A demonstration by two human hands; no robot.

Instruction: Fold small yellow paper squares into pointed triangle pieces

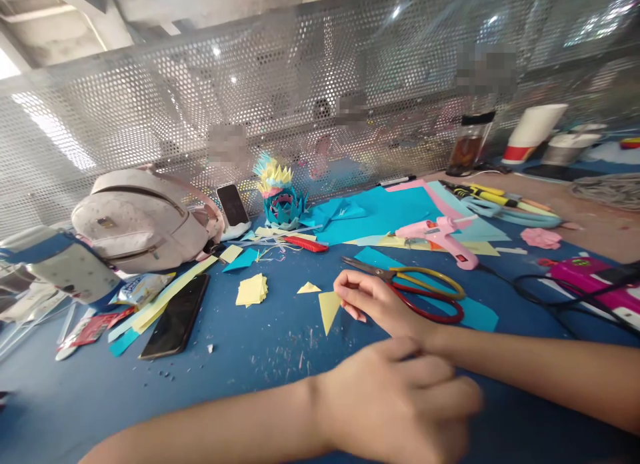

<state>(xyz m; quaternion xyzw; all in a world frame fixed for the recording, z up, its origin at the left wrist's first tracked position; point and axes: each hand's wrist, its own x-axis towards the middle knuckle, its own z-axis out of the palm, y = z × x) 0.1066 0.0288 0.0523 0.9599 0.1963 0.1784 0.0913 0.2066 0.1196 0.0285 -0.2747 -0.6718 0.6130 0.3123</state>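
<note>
My right hand (373,301) is closed in a pinch on a yellow paper triangle (329,311), held just above the blue table. In front of it my left hand (400,401) crosses over near the right wrist, its fingers curled and blurred; whatever they may hold is hidden. A small folded yellow paper piece (309,288) lies left of the triangle. Further left is a stack of yellow paper squares (251,289). Scissors with red and yellow handles (425,297) rest behind my right hand, on blue paper (483,317).
A pink glue gun (440,236) and large blue sheets (385,211) lie beyond the scissors. A red cutter (306,244) is near the folded-paper model (283,201). At left are a phone (177,317), a backpack (145,217) and a tumbler (70,267). Perforated metal (280,97) stands behind.
</note>
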